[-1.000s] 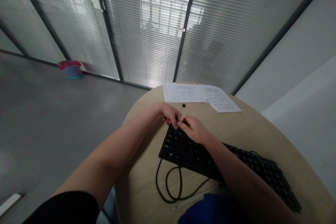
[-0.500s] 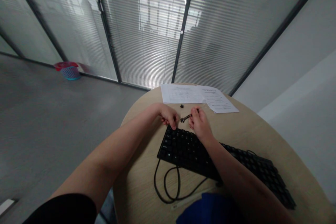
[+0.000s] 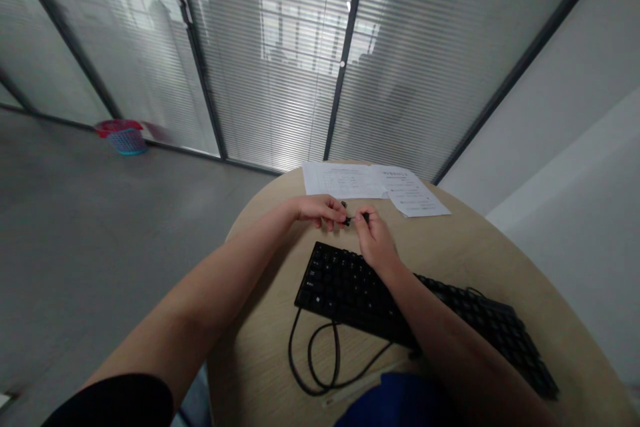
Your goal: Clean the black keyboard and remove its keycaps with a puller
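Between the fingertips of my left hand [image 3: 323, 211] is a small black keycap [image 3: 347, 221], pinched at the end of a small tool. My right hand [image 3: 375, 240] is closed on that tool, a dark keycap puller [image 3: 365, 217] with a thin metal end pointing left; most of it is hidden by the fingers. Both hands are above the table, just beyond the far edge of a black keyboard [image 3: 345, 283]. Another small black piece [image 3: 344, 204] lies behind the left fingertips. My right forearm crosses over the keyboard and covers part of it.
Printed sheets of paper [image 3: 345, 180] lie along the far edge of the round wooden table [image 3: 265, 320]. A second black keyboard [image 3: 480, 313] is to the right. The black cable [image 3: 310, 390] loops in front. On the floor stands a red and blue basket [image 3: 127, 140].
My left hand has lifted off the keyboard's upper left corner and moved right, to the puller's tip, where it pinches the keycap. My right hand has turned slightly and shifted left.
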`<state>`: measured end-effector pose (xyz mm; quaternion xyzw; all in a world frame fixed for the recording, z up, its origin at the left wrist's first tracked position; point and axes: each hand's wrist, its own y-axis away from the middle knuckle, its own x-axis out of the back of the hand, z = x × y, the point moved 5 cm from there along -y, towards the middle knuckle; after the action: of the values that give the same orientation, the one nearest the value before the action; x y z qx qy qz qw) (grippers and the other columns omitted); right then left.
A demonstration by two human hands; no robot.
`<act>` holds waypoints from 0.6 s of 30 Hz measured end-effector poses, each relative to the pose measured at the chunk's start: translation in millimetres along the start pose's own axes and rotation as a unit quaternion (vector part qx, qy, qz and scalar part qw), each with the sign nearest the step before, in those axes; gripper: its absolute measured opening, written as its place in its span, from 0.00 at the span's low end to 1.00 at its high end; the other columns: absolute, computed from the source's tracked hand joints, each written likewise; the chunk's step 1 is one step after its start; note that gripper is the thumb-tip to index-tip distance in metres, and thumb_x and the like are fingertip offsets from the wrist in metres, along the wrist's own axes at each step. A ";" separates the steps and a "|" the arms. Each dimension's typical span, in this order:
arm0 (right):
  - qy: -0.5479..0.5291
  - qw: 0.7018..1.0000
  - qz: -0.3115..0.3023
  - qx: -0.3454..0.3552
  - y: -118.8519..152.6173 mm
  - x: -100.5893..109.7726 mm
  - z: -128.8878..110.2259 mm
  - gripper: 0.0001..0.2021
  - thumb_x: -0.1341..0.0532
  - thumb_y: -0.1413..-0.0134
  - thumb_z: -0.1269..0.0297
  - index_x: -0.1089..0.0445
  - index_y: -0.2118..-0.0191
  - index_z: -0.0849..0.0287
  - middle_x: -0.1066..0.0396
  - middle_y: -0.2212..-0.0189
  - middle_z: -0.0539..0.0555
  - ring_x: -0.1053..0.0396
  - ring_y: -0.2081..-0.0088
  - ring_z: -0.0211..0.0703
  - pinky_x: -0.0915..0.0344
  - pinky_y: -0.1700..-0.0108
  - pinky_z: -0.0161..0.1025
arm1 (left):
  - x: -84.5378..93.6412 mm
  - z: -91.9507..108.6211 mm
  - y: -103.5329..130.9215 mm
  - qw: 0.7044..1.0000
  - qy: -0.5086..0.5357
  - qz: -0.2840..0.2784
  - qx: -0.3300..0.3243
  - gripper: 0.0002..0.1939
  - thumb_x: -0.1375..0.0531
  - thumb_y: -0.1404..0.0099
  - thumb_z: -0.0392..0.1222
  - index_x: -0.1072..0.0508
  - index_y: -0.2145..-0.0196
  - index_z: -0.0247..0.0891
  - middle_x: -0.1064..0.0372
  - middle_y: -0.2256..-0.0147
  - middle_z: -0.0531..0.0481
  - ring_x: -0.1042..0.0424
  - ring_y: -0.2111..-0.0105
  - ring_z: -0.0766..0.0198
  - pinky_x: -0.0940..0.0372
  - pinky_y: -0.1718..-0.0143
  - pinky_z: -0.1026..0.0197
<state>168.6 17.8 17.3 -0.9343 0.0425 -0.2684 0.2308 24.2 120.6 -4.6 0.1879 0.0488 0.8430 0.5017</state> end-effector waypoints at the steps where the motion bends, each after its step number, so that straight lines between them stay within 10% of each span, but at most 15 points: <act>1: 0.019 1.000 0.011 0.013 0.0 1.6 -3.9 0.07 0.49 0.34 0.59 0.38 0.61 0.54 0.33 0.73 0.49 0.34 0.70 0.44 0.42 0.65 0.40 | -1.3 -0.3 -1.3 1.000 0.000 -0.003 -0.002 0.22 0.30 0.46 0.54 0.23 0.59 0.37 0.22 0.62 0.48 0.26 0.73 0.68 0.43 0.81 0.70; 18: 0.096 0.995 0.015 0.003 -1.3 1.1 -7.3 0.08 0.49 0.33 0.59 0.35 0.61 0.52 0.27 0.66 0.56 0.30 0.62 0.52 0.40 0.61 0.43 | 5.7 4.3 -3.7 0.997 -0.017 0.072 -0.038 0.17 0.31 0.44 0.45 0.21 0.59 0.33 0.27 0.74 0.52 0.29 0.76 0.69 0.37 0.78 0.69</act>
<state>165.6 15.7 23.9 -0.9026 0.0775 -0.3537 0.2329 26.4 126.9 -0.2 0.1860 -0.0050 0.8747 0.4475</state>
